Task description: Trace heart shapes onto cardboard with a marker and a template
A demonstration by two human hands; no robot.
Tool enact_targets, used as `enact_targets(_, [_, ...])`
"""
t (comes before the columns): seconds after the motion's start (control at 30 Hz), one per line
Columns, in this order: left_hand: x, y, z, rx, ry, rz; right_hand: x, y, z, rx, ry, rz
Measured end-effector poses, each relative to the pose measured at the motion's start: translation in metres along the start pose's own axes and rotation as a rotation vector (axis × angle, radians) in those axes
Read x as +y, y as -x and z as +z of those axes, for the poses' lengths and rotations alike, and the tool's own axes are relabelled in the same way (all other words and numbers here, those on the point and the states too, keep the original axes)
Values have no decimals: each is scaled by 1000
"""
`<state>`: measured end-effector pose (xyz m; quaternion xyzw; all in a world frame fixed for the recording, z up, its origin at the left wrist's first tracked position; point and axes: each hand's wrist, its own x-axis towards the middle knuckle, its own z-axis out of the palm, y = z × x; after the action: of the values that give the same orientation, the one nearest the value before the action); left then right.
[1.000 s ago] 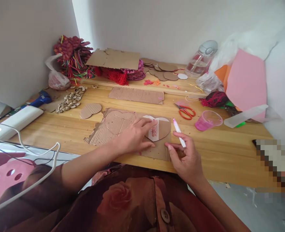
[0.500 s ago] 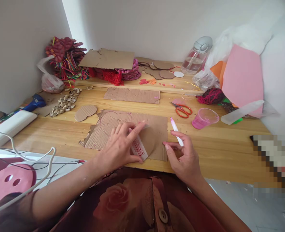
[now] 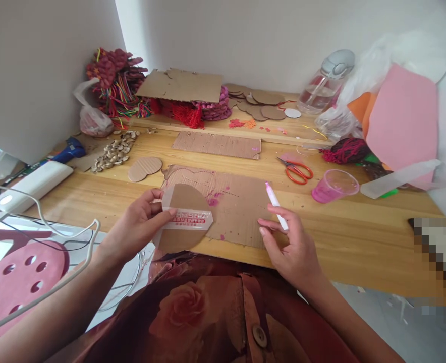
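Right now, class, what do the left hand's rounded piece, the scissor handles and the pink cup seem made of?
Rounded piece: apparently matt cardboard, from its plain brown face.
Scissor handles: probably smooth plastic, evenly orange.
Pink cup: likely glossy plastic, being see-through.

Holds in the left fingers (image 3: 164,220) a rounded cardboard cutout (image 3: 188,196), crossed by red-printed tape (image 3: 188,220). Holds in the right fingers (image 3: 285,212) a white marker (image 3: 275,199), with the pink tip (image 3: 267,184) directed forward. Shows on the counter (image 3: 351,242) a pink-stained cardboard sheet (image 3: 241,206), a heart-shaped piece (image 3: 145,169) to the left, and orange-handled scissors (image 3: 295,170) near a pink cup (image 3: 332,187) to the right.
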<state>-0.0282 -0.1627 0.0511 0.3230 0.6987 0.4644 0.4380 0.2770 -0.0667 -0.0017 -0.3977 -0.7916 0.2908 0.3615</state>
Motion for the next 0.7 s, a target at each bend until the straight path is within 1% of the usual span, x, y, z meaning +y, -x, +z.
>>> enact_targets(0.07, [-4, 1, 2, -29, 20, -7, -3, -10, 2, -81, -2, -24])
enact_targets(0.2, [-13, 3, 11, -83, 91, -6, -3, -39, 12, -216, -5, -75])
enact_targets(0.3, [-16, 6, 14, -107, 131, 10, 0, -54, 19, -243, 24, -90])
enact_targets(0.4, [-17, 8, 15, -136, 123, -4, 2, -53, 22, -201, 11, -60])
enact_targets(0.5, [-19, 9, 20, -219, 68, 17, 3, -43, 20, -112, -74, 15])
enact_targets(0.6, [-23, 6, 33, -335, -24, 149, 6, -31, 14, 33, -86, 66])
enact_targets(0.67, [-26, 2, 46, -343, -105, 247, 9, -23, 9, 78, -88, 108])
enact_targets(0.7, [-27, -1, 52, -314, -152, 289, 9, -18, 6, 78, -106, 132])
